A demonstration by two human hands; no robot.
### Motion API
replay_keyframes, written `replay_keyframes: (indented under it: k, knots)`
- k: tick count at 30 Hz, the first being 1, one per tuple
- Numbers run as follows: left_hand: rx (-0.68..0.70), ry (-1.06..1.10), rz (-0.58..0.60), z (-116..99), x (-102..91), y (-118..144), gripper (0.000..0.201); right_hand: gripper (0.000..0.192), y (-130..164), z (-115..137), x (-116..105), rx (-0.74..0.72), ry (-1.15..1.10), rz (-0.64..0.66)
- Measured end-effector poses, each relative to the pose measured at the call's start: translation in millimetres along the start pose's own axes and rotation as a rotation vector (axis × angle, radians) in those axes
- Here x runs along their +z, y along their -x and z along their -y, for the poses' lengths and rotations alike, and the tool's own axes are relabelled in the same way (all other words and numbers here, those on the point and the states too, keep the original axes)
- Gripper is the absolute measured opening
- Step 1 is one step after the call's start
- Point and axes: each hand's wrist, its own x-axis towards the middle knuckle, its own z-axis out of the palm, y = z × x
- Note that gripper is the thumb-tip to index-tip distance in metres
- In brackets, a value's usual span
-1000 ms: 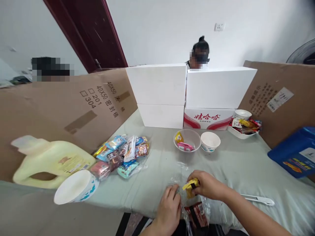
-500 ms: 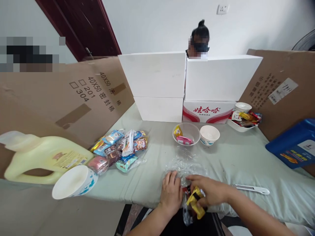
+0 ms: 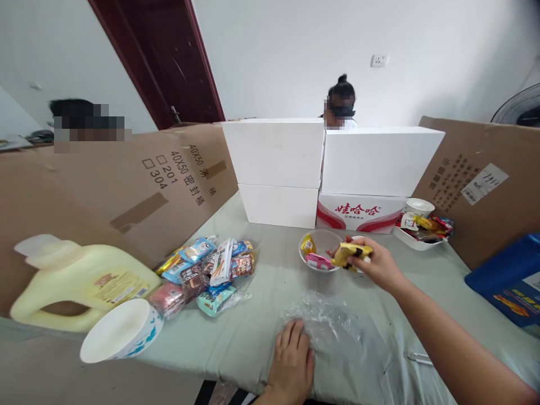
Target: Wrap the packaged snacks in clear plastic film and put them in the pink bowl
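Note:
My right hand [image 3: 377, 262] is stretched forward over the table and holds a yellow snack packet [image 3: 351, 252] at the right rim of a clear glass bowl [image 3: 314, 244]. Inside the bowl lie a small yellow packet and a pink packet [image 3: 318, 261]. The white paper bowl behind my right hand is mostly hidden. My left hand [image 3: 292, 364] rests flat at the near table edge on a crumpled clear plastic bag [image 3: 337, 332].
A heap of wrapped snacks [image 3: 206, 269], a white paper bowl [image 3: 120, 332] and a yellow jug [image 3: 80, 281] lie at the left. White boxes [image 3: 337, 163] and cardboard sheets wall the table. A snack tray [image 3: 422, 228] and blue container [image 3: 512, 275] are at right. A person sits behind the boxes.
My right hand has carried the yellow packet from the bag at the near edge forward to the glass bowl. My left hand stayed on the plastic bag.

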Motion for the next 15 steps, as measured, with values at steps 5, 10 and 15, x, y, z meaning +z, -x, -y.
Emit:
replay_keyframes:
  k: [5, 10, 15]
  knots:
    - [0.104, -0.054, -0.020, 12.5, 9.7, 5.4, 0.024, 0.025, -86.3, -12.0, 37.8, 0.083, 0.292, 0.075]
    - [0.021, -0.041, -0.020, 11.2, 19.8, 8.6, 0.030, 0.029, -122.2, -22.1, 59.4, 0.082, 0.465, 0.197]
    - [-0.003, 0.003, -0.046, 6.3, 23.2, 8.7, 0.026, 0.031, -120.8, -28.0, 50.1, 0.155, 0.598, 0.229]
